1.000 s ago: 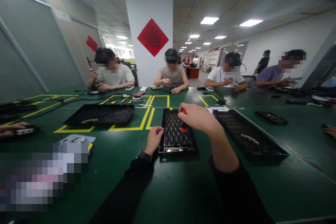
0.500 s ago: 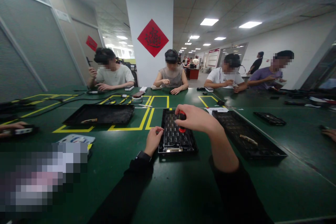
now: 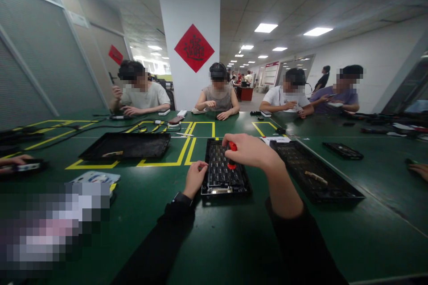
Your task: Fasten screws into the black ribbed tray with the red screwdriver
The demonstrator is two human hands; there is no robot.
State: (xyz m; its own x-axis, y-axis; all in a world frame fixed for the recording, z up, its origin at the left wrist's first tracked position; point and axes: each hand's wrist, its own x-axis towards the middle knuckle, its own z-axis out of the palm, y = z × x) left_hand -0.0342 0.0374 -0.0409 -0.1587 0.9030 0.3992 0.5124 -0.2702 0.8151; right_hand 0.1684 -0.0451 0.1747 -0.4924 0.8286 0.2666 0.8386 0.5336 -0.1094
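My right hand (image 3: 249, 151) is wrapped over the red-and-black handle of a screwdriver (image 3: 232, 165), its shaft pointing down into a black plastic casing (image 3: 217, 173). Rows of small metallic-looking pieces line the casing's inside, and a pale strip (image 3: 220, 191) lies at its near end. At the casing's left edge is my left hand (image 3: 195, 178), thumb and fingertips pinched together; whatever is between them is too small to make out. The screwdriver's tip is hard to see against the dark casing.
A black tray (image 3: 127, 144) stands to the left and a longer one (image 3: 317, 171) to the right, each with a tan strip inside. A small black panel (image 3: 343, 150) lies farther right. Cables (image 3: 80, 130) cross the table's left side. Several people sit opposite.
The screwdriver handle has turned, with more red showing on top now. My left hand and the casing stay put. At the far right, the person in purple has shifted left.
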